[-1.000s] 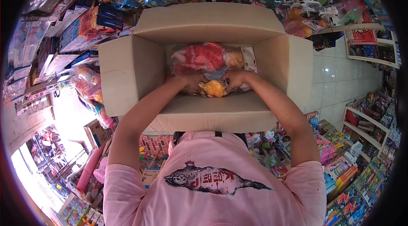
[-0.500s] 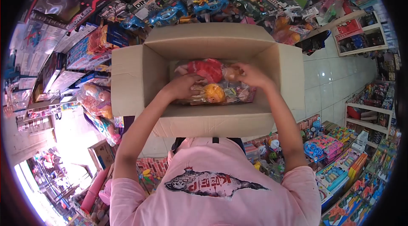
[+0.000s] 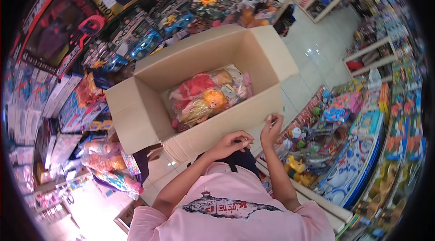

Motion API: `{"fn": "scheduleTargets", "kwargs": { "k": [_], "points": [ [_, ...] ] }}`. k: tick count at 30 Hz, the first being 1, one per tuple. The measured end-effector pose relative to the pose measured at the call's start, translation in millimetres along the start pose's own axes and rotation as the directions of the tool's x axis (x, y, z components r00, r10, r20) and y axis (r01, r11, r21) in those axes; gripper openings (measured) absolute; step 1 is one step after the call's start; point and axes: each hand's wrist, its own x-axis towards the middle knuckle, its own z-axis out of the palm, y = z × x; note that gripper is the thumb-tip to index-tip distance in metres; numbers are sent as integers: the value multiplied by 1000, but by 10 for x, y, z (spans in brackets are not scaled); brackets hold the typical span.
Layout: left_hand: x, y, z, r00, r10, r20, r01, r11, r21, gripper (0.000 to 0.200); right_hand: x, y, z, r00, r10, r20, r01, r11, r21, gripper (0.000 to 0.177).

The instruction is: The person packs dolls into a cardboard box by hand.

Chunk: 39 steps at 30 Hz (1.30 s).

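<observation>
A cardboard box [image 3: 145, 80] stands with its flaps folded outward. Inside it lie dolls in clear plastic bags: an orange-haired doll [image 3: 214, 98] and a doll in a red outfit [image 3: 195, 84]. My left hand [image 3: 232, 144] is just outside the near side of the box, its fingers loosely curved and apart, holding nothing. To its right, beside the box's near right corner, my right hand [image 3: 271, 128] is raised with bent, slightly parted fingers and nothing visible in them.
Packaged dinosaur toys [image 3: 176, 21] line the far side. Bagged dolls [image 3: 106, 161] hang at the left. On the right, toys [image 3: 312, 150] sit behind a low brick-patterned edge, with shelving [image 3: 371, 55] beyond the tiled floor [image 3: 312, 66].
Both hands have left the bagged dolls and come out of the box towards my body. My view has turned, so the box now appears tilted and further left.
</observation>
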Motion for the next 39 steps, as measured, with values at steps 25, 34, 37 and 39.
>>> {"fn": "scheduleTargets", "kwargs": {
  "k": [25, 34, 37, 39],
  "points": [
    [-2209, -2343, -1640, 453, -749, -483, 843, 183, 506, 31, -4556, 2039, -1426, 88, 933, 350, -796, 277, -538, 32],
    [-2285, -2221, -1096, 696, -534, -479, 718, 521, 462, 32, -4914, 2456, -1085, 208, 777, 595, -507, 605, -613, 30],
    [-2693, -2436, -1337, 661, -579, -478, 750, 479, 456, 32, -4481, 2093, -1087, 168, 886, 432, -709, 413, -572, 31],
    [-2997, -2414, -1470, 537, -679, -501, 840, 374, 393, 31, -4436, 2002, -1024, 143, 892, 429, -672, 405, -620, 31]
  ]
}}
